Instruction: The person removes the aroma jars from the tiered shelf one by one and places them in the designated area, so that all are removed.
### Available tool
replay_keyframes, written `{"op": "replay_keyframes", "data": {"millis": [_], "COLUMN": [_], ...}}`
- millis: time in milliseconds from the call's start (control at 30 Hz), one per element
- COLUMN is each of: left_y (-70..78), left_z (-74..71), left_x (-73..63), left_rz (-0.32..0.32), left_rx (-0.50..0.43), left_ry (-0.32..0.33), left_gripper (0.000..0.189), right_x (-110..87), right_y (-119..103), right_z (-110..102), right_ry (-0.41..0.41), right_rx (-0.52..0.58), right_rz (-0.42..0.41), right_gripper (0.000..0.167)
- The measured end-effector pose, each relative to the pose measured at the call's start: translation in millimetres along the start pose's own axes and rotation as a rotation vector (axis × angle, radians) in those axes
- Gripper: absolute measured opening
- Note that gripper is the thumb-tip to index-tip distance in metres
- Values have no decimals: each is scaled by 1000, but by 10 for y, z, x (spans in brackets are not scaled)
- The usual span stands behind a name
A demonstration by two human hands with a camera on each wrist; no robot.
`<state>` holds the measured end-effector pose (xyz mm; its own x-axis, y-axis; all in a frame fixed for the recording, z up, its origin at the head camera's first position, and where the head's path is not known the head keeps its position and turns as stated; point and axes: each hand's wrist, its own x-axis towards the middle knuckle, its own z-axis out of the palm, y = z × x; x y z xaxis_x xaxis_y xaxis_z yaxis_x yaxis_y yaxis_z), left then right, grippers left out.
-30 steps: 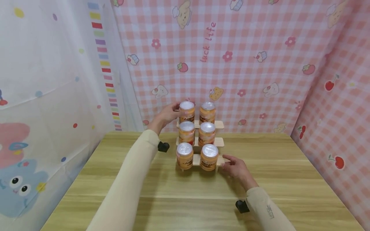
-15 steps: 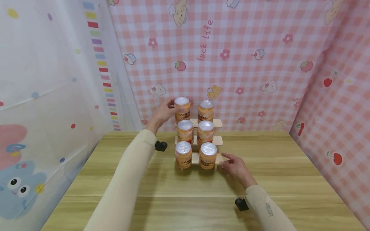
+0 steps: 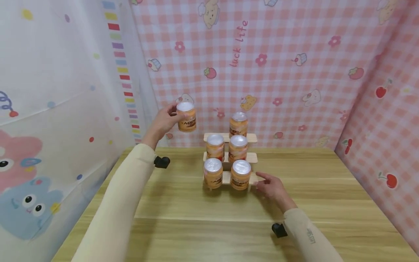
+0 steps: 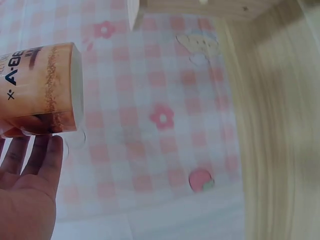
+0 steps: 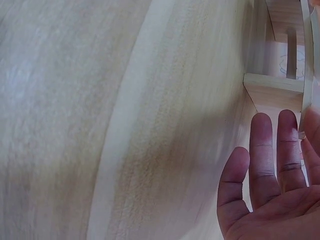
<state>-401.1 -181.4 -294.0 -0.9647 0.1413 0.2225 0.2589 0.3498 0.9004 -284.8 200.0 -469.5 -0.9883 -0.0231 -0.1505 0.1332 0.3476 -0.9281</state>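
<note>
My left hand (image 3: 163, 123) grips an orange-labelled can (image 3: 188, 123) with a silver top, raised in the air left of a three-step wooden rack (image 3: 251, 157). In the left wrist view, the can (image 4: 42, 90) appears sideways, with the fingers (image 4: 50, 162) behind it. Two cans stand on the bottom step, two on the middle one, and a single can (image 3: 238, 124) on the top step's right half. My right hand (image 3: 272, 190) pinches the right end of the lowest step between thumb and index finger; its other fingers (image 5: 262, 155) extend loosely alongside.
The rack stands on a wood-grain table (image 3: 209, 225) near its back edge. Behind it hangs a pink checked curtain (image 3: 288, 76), and a white patterned curtain (image 3: 65, 91) closes off the left side.
My left hand has lifted the left can off the top step and carried it up and to the left. The right hand stays at the lowest step.
</note>
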Motion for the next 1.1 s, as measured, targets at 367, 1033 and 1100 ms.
{"op": "replay_keyframes", "data": {"millis": [367, 1033, 1100], "left_y": [-126, -364, -394], "left_z": [-343, -623, -629], "left_x": [-329, -1096, -1166], "left_rz": [-29, -76, -81], "left_rx": [32, 68, 58], "left_ry": [-16, -85, -94], "left_gripper": [66, 73, 73], "right_x": [18, 1, -1], "right_y": [20, 11, 13], "right_z": [-62, -16, -14], "right_ry": [2, -13, -9], "right_rx": [-36, -22, -21], "right_rz": [-10, 2, 1], "right_gripper": [52, 53, 53]}}
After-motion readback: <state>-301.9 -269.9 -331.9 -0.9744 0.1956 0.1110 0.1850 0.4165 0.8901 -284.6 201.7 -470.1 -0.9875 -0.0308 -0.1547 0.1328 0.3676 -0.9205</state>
